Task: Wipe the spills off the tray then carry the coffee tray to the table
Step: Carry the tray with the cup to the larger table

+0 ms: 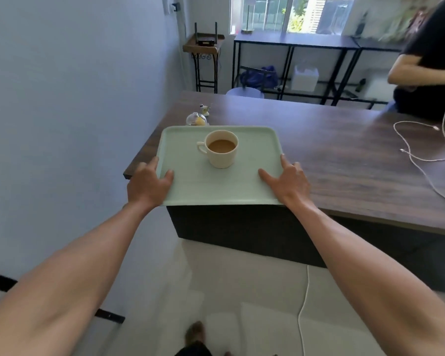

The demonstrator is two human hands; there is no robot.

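A pale green tray (252, 147) sits at the near left corner of a dark wooden table (332, 150), its near edge hanging over the table's front edge. A cream cup (221, 156) of milky coffee stands upright near the tray's middle, handle to the left. My left hand (148, 185) grips the tray's near left corner, thumb on top. My right hand (287, 182) grips the near right corner, thumb lying on the tray surface. The tray surface looks dry, with no spills visible.
A small clear lidded dish (196, 119) and a tiny figurine (205, 108) sit just beyond the tray. White cables (421, 155) lie on the table's right side. Another person's arm (416, 70) is at the far right. A cable (303, 307) runs over the floor.
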